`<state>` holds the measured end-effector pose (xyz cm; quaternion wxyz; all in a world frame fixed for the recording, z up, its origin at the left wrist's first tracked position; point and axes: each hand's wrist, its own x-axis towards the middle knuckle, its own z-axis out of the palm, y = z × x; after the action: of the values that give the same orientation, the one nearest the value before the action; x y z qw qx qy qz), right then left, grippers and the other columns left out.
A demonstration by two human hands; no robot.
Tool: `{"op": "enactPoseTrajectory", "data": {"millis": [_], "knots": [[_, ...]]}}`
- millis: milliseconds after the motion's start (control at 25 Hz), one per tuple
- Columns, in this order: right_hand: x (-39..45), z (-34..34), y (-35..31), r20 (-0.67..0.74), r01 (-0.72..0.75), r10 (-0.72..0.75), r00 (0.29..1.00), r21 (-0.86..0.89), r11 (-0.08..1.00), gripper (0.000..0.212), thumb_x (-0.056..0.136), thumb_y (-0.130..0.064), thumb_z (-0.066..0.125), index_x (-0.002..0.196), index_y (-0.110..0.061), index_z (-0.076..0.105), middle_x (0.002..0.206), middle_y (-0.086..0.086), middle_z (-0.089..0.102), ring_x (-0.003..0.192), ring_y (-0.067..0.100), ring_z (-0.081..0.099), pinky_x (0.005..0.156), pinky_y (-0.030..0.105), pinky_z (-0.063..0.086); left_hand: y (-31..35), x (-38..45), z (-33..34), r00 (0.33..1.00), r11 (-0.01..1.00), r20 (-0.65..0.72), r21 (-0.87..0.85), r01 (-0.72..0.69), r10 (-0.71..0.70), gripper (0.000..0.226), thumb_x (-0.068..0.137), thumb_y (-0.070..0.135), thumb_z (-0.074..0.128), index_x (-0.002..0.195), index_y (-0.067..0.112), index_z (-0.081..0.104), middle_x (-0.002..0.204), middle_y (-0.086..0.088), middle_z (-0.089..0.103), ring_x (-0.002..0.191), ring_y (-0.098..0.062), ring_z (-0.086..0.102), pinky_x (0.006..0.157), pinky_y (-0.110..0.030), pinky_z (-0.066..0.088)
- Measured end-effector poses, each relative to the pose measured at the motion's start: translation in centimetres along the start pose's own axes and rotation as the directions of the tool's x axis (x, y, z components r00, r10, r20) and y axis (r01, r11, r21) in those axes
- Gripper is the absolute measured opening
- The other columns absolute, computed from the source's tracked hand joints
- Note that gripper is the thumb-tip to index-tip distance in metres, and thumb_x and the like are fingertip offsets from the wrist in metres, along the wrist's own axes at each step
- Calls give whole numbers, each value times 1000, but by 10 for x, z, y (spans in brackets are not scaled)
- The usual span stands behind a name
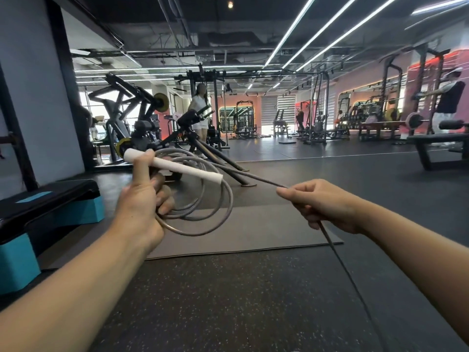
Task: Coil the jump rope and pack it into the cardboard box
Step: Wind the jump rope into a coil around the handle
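Hands work above a grey mat [253, 232]: left hand [142, 212] closed on the coiled jump rope [203, 199] and its white handle [177, 166], right hand [322, 205] pinching the free strand. Left of the mat sits a black-and-teal step platform [48, 209] (no legible writing); beyond it, weight machines [142, 118].

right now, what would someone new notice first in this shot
Most striking is the left hand at centre left, holding up a white handle with several grey loops of rope hanging from its grip. To the right, the right hand pinches the rope's free length, which trails down to the floor. A grey mat lies below, and a black and teal step platform sits at far left.
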<state>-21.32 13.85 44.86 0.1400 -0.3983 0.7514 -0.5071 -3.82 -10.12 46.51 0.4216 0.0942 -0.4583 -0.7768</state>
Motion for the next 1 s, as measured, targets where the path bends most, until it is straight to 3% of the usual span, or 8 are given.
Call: {"op": "enactPoseTrajectory", "data": {"millis": [200, 400, 600, 680, 800, 880, 920, 1000], "knots": [[11, 63, -22, 19, 66, -89, 996, 524, 849, 68, 71, -65, 76, 111, -10, 69, 69, -6, 42, 57, 9, 28, 57, 28, 22, -22, -14, 43, 980, 942, -186, -336, 5, -72, 32, 92, 45, 63, 77, 21, 48, 57, 7, 30, 43, -8, 27, 40, -21, 30], [11, 133, -47, -215, 232, -105, 971, 738, 634, 11, 88, -26, 76, 82, -16, 74, 71, 0, 75, 59, 11, 68, 56, 23, 53, -50, -20, 65, 961, 933, -239, -358, 45, -137, 45, 79, 65, 62, 78, 21, 58, 76, 0, 60, 75, -24, 70, 78, -42, 61], [8, 139, -54, -334, 232, -25, 942, 597, 768, 50, 100, -33, 63, 53, -14, 58, 53, 7, 61, 36, 4, 53, 38, 15, 40, -58, -35, 42, 958, 952, -140, -212, 220, -252, 38, 95, 57, 50, 84, 24, 66, 88, 1, 69, 71, -18, 67, 71, -35, 50], [9, 125, -52, -335, 197, -48, 941, 426, 883, 53, 101, -33, 60, 53, -14, 52, 46, 4, 51, 29, 2, 41, 34, 15, 32, -60, -38, 20, 920, 936, -171, -69, 345, -351, 31, 96, 53, 54, 107, 26, 65, 112, -4, 65, 96, -22, 64, 80, -40, 46], [8, 98, -52, -201, 119, -86, 976, 158, 980, 48, 102, -32, 59, 59, -17, 45, 44, -2, 43, 28, 3, 31, 35, 16, 24, -47, -43, -18, 838, 862, -362, 149, 484, -408, 79, 86, 38, 73, 153, 26, 33, 160, -16, 31, 141, -37, 38, 111, -57, 36], [4, 85, -49, -36, 106, -108, 994, -59, 993, 48, 102, -32, 60, 59, -18, 45, 41, -8, 43, 31, 4, 33, 37, 16, 29, -29, -50, -32, 971, 823, -226, 536, 189, -76, 96, 80, 26, 76, 157, 34, 20, 166, -4, 20, 148, -29, 27, 115, -55, 29], [3, 83, -49, 49, 114, -107, 993, -162, 980, 48, 101, -33, 61, 59, -17, 46, 41, -9, 44, 33, 4, 36, 40, 15, 33, -18, -49, -35, 993, 673, 16, 735, -89, 114, 96, 79, 23, 75, 156, 39, 20, 164, 6, 22, 145, -20, 27, 112, -48, 29], [1, 85, -52, 184, 152, -93, 978, -336, 929, 44, 99, -32, 65, 61, -16, 49, 44, -8, 48, 38, 6, 42, 47, 18, 38, 9, -44, -21, 860, 314, 508, 809, -496, 50, 87, 79, 31, 74, 150, 50, 28, 153, 23, 33, 137, -2, 33, 106, -36, 30]]}}
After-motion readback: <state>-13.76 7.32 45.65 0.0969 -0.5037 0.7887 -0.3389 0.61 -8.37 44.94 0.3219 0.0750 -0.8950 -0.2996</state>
